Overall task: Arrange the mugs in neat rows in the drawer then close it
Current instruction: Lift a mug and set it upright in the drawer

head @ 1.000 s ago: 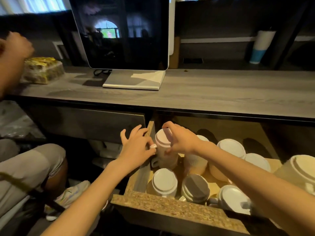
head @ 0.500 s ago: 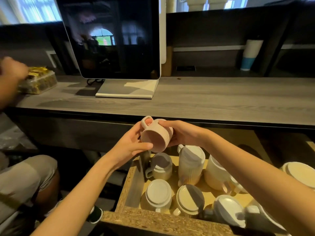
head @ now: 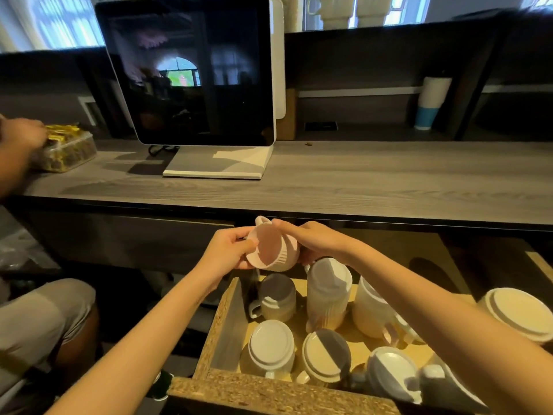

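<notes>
Pink mug [head: 273,250] is up out of the drawer [head: 227,324] now and tipped mouth-toward-us, left hand [head: 226,251] pinching its rim, right hand [head: 311,239] wrapped round its side, so it looks set to be flipped and placed beside the upturned mugs [head: 270,345].

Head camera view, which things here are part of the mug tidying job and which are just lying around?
Job: pink mug held by left hand and right hand; upside-down mugs; open drawer.
Lying about: monitor, snack box, paper cup.
</notes>
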